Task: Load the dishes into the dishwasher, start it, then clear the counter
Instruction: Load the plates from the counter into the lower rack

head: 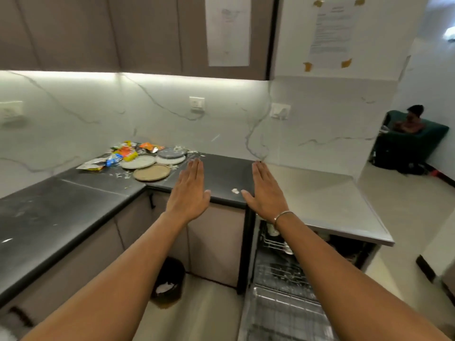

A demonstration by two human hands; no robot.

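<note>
Dark counter (221,173) | plates (152,172) left of left grip (189,193) | right grip (264,193) flat

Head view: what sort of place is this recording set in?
A kitchen, possibly a shared or office one given the notices taped up. A dark counter carries used plates and snack wrappers, an open dishwasher shows its wire racks below, and cabinets hang above.

bright under-cabinet strip light (123,74), soft focus, bowed wide-angle edges.
</note>
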